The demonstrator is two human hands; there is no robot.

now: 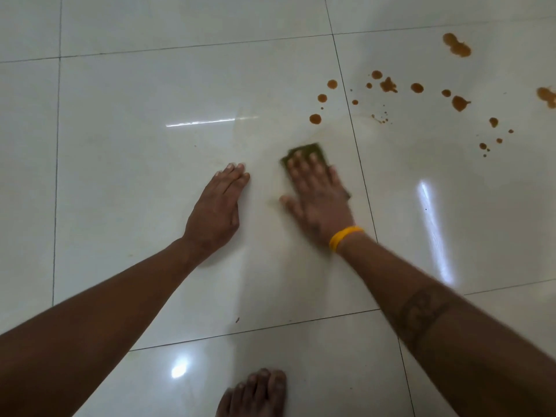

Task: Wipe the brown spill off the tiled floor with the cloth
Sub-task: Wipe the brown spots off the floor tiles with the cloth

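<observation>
A bare foot (255,392) stands nearest on the glossy pale tiled floor (135,164). Just beyond, the left hand (218,203) lies flat on the tile, fingers straight and together, holding nothing. The right hand (316,200), motion-blurred, presses straight fingers on a small green cloth (310,150); a yellow band (344,237) circles its wrist. The job looks barely begun: faint smears surround the cloth, while the brown spill (391,85), scattered round drops and splats, remains far right across the grout line (352,121).

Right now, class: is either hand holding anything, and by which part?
Neither grips anything. The right hand presses flat, straight fingers on top of the green cloth. The left hand rests flat on the tiled floor.
</observation>
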